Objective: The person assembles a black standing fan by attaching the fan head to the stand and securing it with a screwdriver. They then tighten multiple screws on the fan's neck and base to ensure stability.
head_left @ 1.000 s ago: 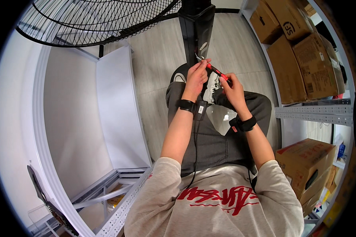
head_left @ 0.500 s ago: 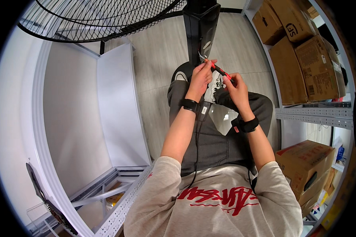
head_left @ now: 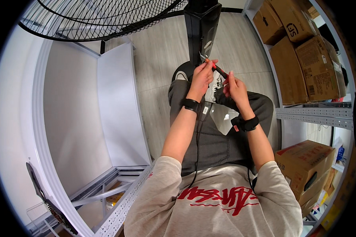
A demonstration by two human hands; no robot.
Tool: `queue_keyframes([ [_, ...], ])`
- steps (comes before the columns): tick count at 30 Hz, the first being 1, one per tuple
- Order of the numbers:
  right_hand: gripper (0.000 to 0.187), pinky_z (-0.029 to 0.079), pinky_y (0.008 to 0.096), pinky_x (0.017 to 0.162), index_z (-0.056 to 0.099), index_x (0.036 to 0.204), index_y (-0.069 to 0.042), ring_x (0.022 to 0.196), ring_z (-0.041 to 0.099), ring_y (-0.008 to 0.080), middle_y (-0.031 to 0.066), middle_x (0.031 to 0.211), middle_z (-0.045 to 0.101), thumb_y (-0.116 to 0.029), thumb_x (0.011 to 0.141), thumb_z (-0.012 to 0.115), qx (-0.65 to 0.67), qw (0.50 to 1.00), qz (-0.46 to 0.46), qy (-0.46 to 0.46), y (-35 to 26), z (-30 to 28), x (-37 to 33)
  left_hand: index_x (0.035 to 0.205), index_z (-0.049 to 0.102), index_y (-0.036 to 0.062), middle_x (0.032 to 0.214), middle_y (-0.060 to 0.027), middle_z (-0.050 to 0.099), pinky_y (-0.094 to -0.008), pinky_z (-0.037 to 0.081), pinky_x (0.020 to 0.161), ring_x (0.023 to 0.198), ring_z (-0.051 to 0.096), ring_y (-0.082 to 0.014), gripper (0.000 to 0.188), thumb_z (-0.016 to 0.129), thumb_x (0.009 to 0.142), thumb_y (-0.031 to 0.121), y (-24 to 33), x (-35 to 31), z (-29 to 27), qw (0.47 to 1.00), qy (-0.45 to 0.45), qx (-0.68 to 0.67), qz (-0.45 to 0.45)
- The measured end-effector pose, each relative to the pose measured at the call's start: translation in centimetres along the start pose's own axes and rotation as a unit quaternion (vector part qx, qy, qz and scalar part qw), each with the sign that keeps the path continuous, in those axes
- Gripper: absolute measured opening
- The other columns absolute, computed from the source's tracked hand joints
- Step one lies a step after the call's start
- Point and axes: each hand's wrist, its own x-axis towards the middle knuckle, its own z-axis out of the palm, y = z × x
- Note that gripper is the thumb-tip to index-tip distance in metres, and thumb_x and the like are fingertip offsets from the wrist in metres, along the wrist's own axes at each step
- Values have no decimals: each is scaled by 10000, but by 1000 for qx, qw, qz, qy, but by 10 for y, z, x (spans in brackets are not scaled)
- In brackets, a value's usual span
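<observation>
My left hand (head_left: 202, 79) is closed in a pinch round the front part of a slim tool with a red-and-black handle (head_left: 219, 71). A small orange part and a thin silvery tip stick out beyond its fingers, close to the black stand post (head_left: 203, 29) of a fan. Whether that orange part belongs to the tool, I cannot tell. My right hand (head_left: 237, 91) has its fingertips at the handle's rear end, thumb and fingers bent round it. The tool slants down from the post toward my right hand.
A black wire fan guard (head_left: 103, 17) hangs at the upper left. White shelving (head_left: 118, 106) stands on the left; cardboard boxes (head_left: 288, 71) fill the metal rack on the right. A clear sheet-like piece (head_left: 222, 117) and a dark cabled box (head_left: 204, 111) lie between my legs.
My right hand has shifted its grip at the handle's rear, its fingers now higher and partly uncurled. The left hand has barely moved.
</observation>
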Motion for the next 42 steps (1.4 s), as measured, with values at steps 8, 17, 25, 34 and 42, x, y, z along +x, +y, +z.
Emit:
queue_keyframes([
  [8,457,421,260,506,592,803,10,519,534,104,39,599,572,-412,966,524,-85,932,-300,184,17,16,6,1161,576,-17,550,97,254,-190,200,419,439,234,-9,345,520,991,278,2,2,1,1000,0,-4,-2],
  [17,374,409,252,502,575,873,-5,532,520,91,13,631,562,-373,941,580,-37,959,-257,117,19,9,10,1156,571,-17,554,89,254,-189,204,413,441,241,-10,343,508,997,280,2,1,2,1000,-5,-16,2],
  [25,303,402,218,514,573,899,-21,535,490,76,-7,649,542,-319,945,597,95,994,5,-58,-4,-4,-10,1124,589,-12,543,98,269,-191,196,413,429,236,-4,329,518,992,281,1,2,-2,1000,8,-19,8],
  [34,310,399,225,497,556,893,-36,541,497,69,-10,664,537,-339,938,605,38,998,-44,-10,0,2,-11,1134,588,-12,542,99,271,-186,198,413,429,237,-1,322,530,987,268,2,2,-1,1000,10,-20,10],
  [42,399,394,235,476,558,856,-24,511,507,77,6,631,543,-411,949,561,-4,982,-175,76,8,11,-10,1134,589,-11,542,101,270,-182,201,409,428,240,1,319,529,988,265,2,1,-1,1000,8,-23,11],
])
